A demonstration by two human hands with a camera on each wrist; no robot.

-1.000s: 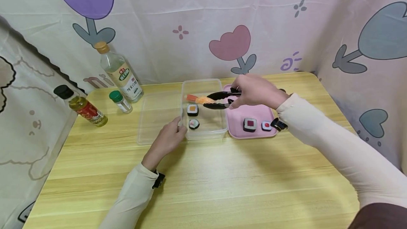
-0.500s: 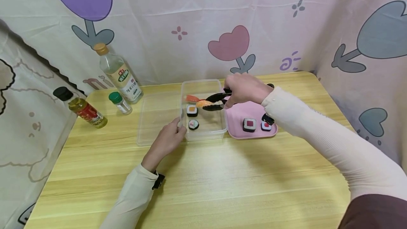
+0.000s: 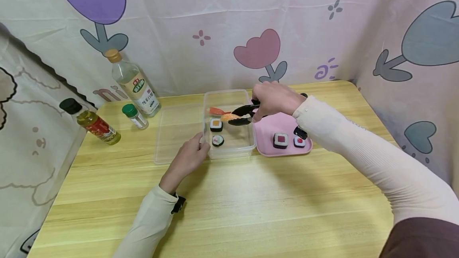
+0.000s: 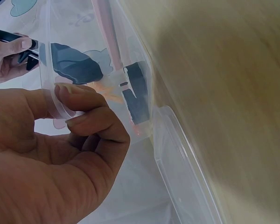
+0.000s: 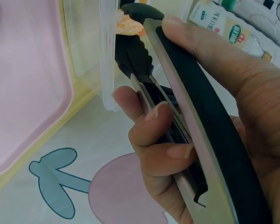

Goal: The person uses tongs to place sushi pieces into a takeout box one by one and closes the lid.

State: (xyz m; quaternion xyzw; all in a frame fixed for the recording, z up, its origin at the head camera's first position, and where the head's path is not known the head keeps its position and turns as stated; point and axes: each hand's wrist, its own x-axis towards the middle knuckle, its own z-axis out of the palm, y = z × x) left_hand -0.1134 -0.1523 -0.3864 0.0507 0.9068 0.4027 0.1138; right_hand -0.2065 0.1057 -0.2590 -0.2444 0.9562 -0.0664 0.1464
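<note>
My left hand pinches the left rim of a clear plastic container; thumb and curled fingers on the rim show in the left wrist view. My right hand grips a pair of black-tipped tongs with steel inner arms. The tongs' tips reach into the container, on either side of an orange shrimp sushi with a red tail. In the right wrist view the shrimp sushi shows between the tips. An orange-centred sushi roll and a round sushi roll sit along the container's left side.
A pink tray right of the container bears a dark-red-centred roll and a smaller red-centred one. Left of it lies a clear lid. Farther left stand a vinegar bottle, green-capped jar and oil bottle.
My right hand has moved left and slightly down with the tongs, lowering the shrimp sushi in the container; over the last half second it barely moves. My left hand keeps its place on the rim.
</note>
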